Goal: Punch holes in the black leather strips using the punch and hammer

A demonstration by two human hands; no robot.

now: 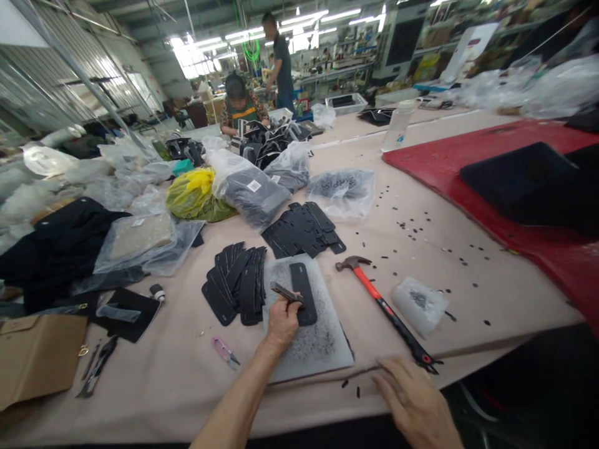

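My left hand (282, 323) is closed around a short metal punch (286, 292), held tilted at a black oblong piece (304, 299) with small slots at its ends. The piece lies on a pale, speckled cutting board (322, 349). Over the table's front edge, my right hand (416, 399) has its fingers stretched out and holds nothing. Just beyond it lies a claw hammer (384, 308) with a red and black handle. Two fanned stacks of black pieces, a near one (236, 280) and a far one (302, 231), lie beside and behind the board.
Pink thread snips (224, 352) lie left of the board. A wrapped plastic bundle (420, 305) sits right of the hammer. Small black offcuts (414, 231) dot the tabletop. Plastic bags (253, 190) fill the back, with a red board (496, 181) at right. Two people are farther off.
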